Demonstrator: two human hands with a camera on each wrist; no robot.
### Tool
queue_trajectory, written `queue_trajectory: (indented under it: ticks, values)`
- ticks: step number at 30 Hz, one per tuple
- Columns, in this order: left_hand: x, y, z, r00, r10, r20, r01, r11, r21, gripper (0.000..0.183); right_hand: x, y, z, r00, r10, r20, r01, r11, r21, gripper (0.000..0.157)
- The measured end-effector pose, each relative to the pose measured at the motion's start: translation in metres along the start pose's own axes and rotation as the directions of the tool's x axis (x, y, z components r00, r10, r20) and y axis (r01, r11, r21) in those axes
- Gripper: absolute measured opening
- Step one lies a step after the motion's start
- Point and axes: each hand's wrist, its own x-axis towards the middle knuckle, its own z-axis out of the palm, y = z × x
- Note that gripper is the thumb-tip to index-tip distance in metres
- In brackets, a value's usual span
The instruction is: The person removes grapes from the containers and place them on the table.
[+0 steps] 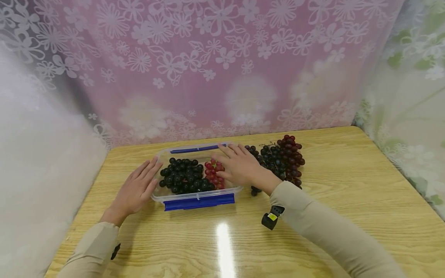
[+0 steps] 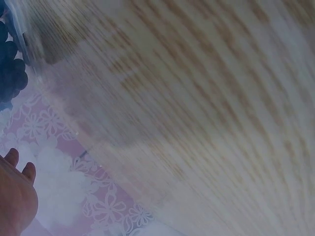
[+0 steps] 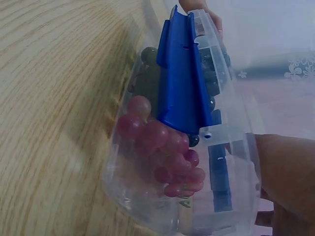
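A clear plastic box [image 1: 199, 195] with blue clip flaps [image 1: 199, 201] stands on the table. Inside lies a bunch of black grapes [image 1: 182, 175], with a smaller bunch of red grapes [image 1: 214, 173] to its right. My left hand [image 1: 139, 187] is at the box's left rim, fingers straight. Over the box's right end, my right hand [image 1: 241, 164] lies flat with its fingers stretched out, partly covering the red grapes. The right wrist view shows the red grapes [image 3: 152, 135] through the box wall, beside a near blue flap [image 3: 182, 73]. Only part of the left hand [image 2: 17, 196] enters the left wrist view.
Right of the box lie more dark grapes [image 1: 272, 158] and a dark red bunch [image 1: 292, 154], partly behind my right forearm. The wood-grain table [image 1: 333, 181] extends to the right and front. A pink floral curtain [image 1: 215, 77] hangs along its back edge.
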Motion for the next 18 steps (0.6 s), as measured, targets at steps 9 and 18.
queue_trajectory:
  ticks: [9, 18]
  values:
    - [0.0, -0.002, 0.002, 1.0, 0.007, -0.011, -0.007, 1.0, -0.011, 0.057, 0.006, -0.003, 0.005, 0.998, -0.053, 0.029, 0.056, 0.992, -0.109, 0.06]
    - [0.0, -0.001, 0.002, 1.0, -0.001, -0.01, 0.0, 1.0, -0.025, 0.058, 0.016, -0.011, 0.005, 0.982, -0.055, 0.179, 0.078, 0.989, -0.123, 0.075]
